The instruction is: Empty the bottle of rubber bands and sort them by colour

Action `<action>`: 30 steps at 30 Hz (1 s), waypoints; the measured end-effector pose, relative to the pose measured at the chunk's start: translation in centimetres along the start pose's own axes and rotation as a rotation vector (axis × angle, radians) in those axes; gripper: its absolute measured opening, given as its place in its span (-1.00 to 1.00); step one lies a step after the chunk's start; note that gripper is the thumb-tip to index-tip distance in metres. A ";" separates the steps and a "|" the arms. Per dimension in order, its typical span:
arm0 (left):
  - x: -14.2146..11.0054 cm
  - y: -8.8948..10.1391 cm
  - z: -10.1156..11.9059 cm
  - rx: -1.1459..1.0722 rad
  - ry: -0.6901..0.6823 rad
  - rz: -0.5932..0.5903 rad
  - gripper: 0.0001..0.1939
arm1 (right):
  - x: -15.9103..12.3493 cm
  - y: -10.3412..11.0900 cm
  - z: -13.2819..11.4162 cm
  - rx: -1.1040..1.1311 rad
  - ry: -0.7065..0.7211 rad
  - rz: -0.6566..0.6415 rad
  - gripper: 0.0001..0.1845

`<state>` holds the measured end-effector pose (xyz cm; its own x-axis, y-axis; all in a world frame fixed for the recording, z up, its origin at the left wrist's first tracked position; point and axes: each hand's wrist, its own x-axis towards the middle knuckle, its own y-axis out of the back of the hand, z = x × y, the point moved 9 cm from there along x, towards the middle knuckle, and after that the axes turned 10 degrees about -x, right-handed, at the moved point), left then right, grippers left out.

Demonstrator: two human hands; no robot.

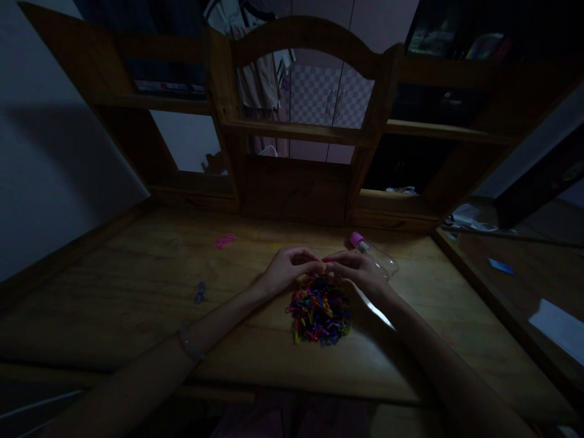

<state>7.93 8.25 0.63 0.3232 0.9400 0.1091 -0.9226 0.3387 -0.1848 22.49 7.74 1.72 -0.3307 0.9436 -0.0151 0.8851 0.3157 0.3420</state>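
Note:
A heap of small coloured bands [320, 311] lies on the wooden desk [137, 304] in front of me. My left hand [287, 269] and my right hand [358, 267] meet just above the far edge of the heap, fingertips pinched together. Whatever they pinch is too small and dark to name. A clear plastic bottle with a pink cap [371, 252] lies on its side behind my right hand.
A few pink bands [224, 241], a yellow one [275, 246] and a blue one [199, 292] lie apart on the desk to the left. A wooden shelf unit [296, 170] rises at the desk's back. Papers [559, 328] lie on a surface to the right.

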 end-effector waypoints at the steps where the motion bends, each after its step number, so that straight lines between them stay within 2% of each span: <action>1: -0.1 0.0 0.1 0.018 -0.007 0.000 -0.79 | -0.1 -0.4 -0.1 0.000 0.010 -0.036 -0.69; 3: -0.2 -0.1 0.6 0.064 -0.044 -0.005 -0.80 | -0.2 -1.0 -0.3 0.004 0.027 -0.092 -0.69; 8: -0.5 -0.1 2.3 0.225 -0.235 -0.008 -0.80 | -0.4 -1.7 0.0 0.049 -0.005 -0.181 -0.68; 12: -0.6 -0.5 2.3 0.246 -0.267 -0.039 -0.81 | -0.5 -2.3 0.4 0.093 -0.029 -0.235 -0.72; 15: -0.6 -0.6 2.5 0.249 -0.273 -0.042 -0.80 | -0.4 -2.0 0.4 0.086 -0.021 -0.220 -0.74; 17: -0.6 -0.4 2.7 0.275 -0.254 -0.044 -0.78 | -0.3 -1.2 0.3 0.066 -0.014 -0.163 -0.73; 19: -0.5 0.1 2.5 0.339 -0.174 -0.051 -0.77 | -0.1 0.0 0.1 0.052 0.000 -0.081 -0.74; 23: -0.7 0.2 0.7 0.457 0.022 -0.185 -0.75 | 0.1 1.7 0.1 0.062 0.022 0.031 -0.74; 26: -1.0 0.1 -0.4 0.468 0.036 -0.257 -0.72 | 0.3 2.1 0.5 0.092 0.011 0.045 -0.71; 30: -0.9 0.6 -1.4 0.468 0.045 -0.242 -0.76 | 0.4 2.0 1.1 0.084 -0.028 0.056 -0.68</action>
<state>7.38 7.63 -0.98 0.5380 0.8414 0.0504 -0.8123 0.5015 0.2977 24.52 8.86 1.39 -0.2715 0.9621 -0.0248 0.9266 0.2683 0.2634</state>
